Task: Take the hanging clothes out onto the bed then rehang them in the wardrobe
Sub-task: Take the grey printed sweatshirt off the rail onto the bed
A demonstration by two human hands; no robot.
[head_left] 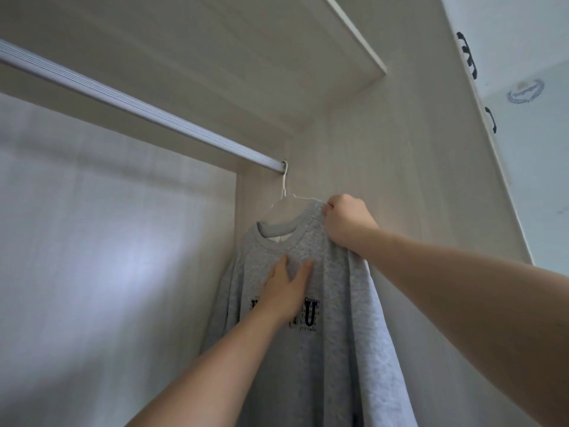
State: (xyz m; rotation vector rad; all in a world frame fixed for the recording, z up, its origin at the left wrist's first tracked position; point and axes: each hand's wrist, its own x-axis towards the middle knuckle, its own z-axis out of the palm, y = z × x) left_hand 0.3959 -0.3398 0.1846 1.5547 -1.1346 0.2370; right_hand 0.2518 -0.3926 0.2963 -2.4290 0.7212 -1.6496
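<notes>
A grey sweatshirt (326, 359) with black lettering on its chest hangs on a thin white hanger (284, 192). The hanger's hook sits over the far right end of the silver wardrobe rail (138, 107). My right hand (346, 221) grips the sweatshirt's right shoulder together with the hanger arm under it. Lower down, my left hand (288, 286) lies flat against the chest of the sweatshirt, fingers straight and spread, just below the collar. The garment's lower part runs out of the frame.
The rail carries nothing else in view. A wardrobe side panel (400, 186) stands close behind the sweatshirt on the right, and a shelf board (215, 57) closes the space above. Black door handles (468, 53) show at the upper right.
</notes>
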